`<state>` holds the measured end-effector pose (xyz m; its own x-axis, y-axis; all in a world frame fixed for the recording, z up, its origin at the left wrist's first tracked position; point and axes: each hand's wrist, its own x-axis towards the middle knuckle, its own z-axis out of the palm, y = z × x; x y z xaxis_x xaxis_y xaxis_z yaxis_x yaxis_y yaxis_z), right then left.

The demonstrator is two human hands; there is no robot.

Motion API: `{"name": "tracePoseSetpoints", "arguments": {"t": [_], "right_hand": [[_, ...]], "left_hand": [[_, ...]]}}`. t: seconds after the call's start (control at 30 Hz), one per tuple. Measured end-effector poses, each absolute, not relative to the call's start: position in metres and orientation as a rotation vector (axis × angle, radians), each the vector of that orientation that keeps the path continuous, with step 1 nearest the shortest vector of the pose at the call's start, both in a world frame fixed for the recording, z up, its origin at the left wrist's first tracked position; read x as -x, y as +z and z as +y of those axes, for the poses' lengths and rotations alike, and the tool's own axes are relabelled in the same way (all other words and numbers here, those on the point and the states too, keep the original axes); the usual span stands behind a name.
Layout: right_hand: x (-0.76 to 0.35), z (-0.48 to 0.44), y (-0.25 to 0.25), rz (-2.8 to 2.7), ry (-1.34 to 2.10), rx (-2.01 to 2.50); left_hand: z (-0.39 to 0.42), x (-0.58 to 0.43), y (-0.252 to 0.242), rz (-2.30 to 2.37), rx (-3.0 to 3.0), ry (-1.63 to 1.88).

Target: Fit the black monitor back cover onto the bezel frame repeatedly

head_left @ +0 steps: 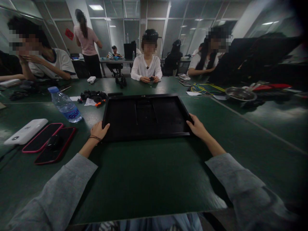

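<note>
A wide, black rectangular panel with a raised rim point(120, 112), like a shallow tray, is in front of me at the green table point(149, 173). Faint lines and a recessed shape show in its middle; its exact kind is unclear. My left hand point(99, 130) grips its left edge near the front corner, thumb over the rim. On the opposite edge, my right hand point(196, 126) has the same kind of hold. Fingers under the panel are hidden. Whether it rests on the table or is slightly raised, I cannot tell.
Left of the panel stand a water bottle point(65, 106), two phones with red-edged cases point(64, 146) and a white power bank point(27, 131). Black parts point(92, 95) lie behind. A metal bowl point(240, 94) and yellow cables point(204, 88) are at right. A person point(147, 65) sits opposite.
</note>
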<state>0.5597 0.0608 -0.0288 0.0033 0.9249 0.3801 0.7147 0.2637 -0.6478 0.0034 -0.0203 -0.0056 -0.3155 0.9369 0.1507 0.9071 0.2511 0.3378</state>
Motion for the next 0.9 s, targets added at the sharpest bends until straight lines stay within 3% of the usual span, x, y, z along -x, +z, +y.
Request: {"name": "tracePoseSetpoints", "arguments": {"t": [0.9], "right_hand": [[-0.5538, 0.0565, -0.0225, -1.746, 0.290, 1.545]], "left_hand": [[-0.0215, -0.0030, -0.0025, 2.407, -1.775, 0.542]]}}
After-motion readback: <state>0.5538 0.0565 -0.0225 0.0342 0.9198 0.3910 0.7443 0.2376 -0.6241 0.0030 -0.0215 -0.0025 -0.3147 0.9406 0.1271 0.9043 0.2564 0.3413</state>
